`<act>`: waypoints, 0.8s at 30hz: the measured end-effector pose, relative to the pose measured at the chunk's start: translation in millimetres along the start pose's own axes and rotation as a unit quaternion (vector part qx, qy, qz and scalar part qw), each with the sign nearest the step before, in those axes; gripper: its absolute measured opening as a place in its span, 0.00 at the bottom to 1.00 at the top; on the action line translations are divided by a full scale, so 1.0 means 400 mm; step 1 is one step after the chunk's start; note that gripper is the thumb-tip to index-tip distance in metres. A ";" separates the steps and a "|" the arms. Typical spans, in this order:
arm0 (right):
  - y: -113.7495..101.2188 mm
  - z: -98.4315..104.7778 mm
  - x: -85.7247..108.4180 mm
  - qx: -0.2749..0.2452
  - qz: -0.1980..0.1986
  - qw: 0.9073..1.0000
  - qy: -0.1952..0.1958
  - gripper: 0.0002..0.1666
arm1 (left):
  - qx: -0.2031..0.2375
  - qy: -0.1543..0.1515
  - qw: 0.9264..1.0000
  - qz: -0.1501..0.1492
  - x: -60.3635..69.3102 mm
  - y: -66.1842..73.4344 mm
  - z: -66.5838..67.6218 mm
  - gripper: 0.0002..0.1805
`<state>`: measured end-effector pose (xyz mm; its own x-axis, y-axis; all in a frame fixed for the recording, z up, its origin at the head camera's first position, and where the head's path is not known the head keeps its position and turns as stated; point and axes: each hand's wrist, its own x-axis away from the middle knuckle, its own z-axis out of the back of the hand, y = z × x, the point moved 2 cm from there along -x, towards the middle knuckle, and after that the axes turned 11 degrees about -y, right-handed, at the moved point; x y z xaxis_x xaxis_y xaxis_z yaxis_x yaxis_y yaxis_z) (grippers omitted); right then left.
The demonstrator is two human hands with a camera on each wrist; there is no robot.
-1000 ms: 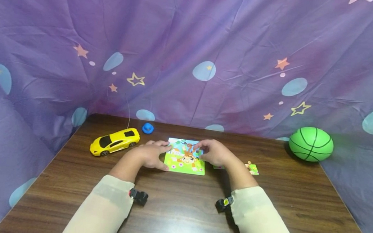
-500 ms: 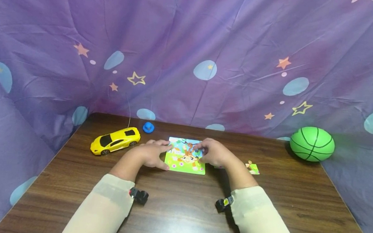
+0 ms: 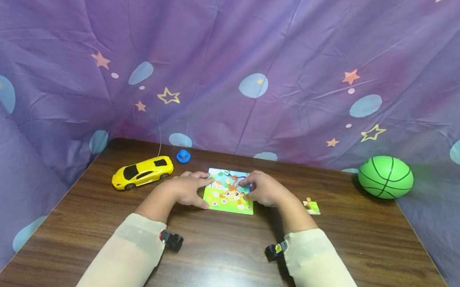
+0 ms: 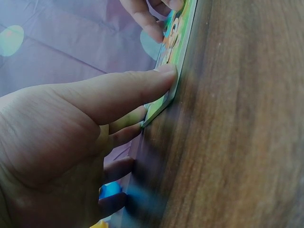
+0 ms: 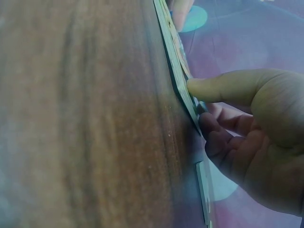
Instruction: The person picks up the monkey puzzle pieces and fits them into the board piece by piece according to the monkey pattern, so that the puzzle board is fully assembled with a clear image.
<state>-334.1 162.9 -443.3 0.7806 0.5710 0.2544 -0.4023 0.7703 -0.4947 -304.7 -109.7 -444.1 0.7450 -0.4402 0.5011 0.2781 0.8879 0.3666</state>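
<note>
A monkey jigsaw puzzle (image 3: 226, 202) in a flat board lies mid-table in the head view. My left hand (image 3: 188, 190) rests at its left side; in the left wrist view the straight thumb (image 4: 159, 81) presses the near corner while the other fingers reach along the edge. At the board's right side, my right hand (image 3: 267, 189) has thumb and curled fingers brought together over the picture. They pinch a small puzzle piece (image 5: 202, 107), mostly hidden by the fingers in the right wrist view.
Right of the board lies a loose puzzle piece (image 3: 312, 207); another piece is partly hidden beneath the right wrist. A yellow toy car (image 3: 143, 173) and a blue rubber duck (image 3: 183, 156) stand at the left. A green ball (image 3: 385, 177) sits at the back right, before a purple curtain (image 3: 219, 62).
Both hands keep nearly the same place on the puzzle. The right fingers shift only slightly, and the head view has tilted a touch.
</note>
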 end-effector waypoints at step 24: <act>-0.001 0.008 -0.013 0.020 -0.006 1.000 -0.019 0.27 | 0.001 0.004 1.000 0.004 -0.003 -0.002 0.000 0.52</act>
<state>-339.6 160.4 -441.8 0.7663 0.5721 0.2923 -0.4130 0.7872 -0.4579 -305.8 -109.8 -444.9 0.7522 -0.4326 0.4971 0.2719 0.8909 0.3639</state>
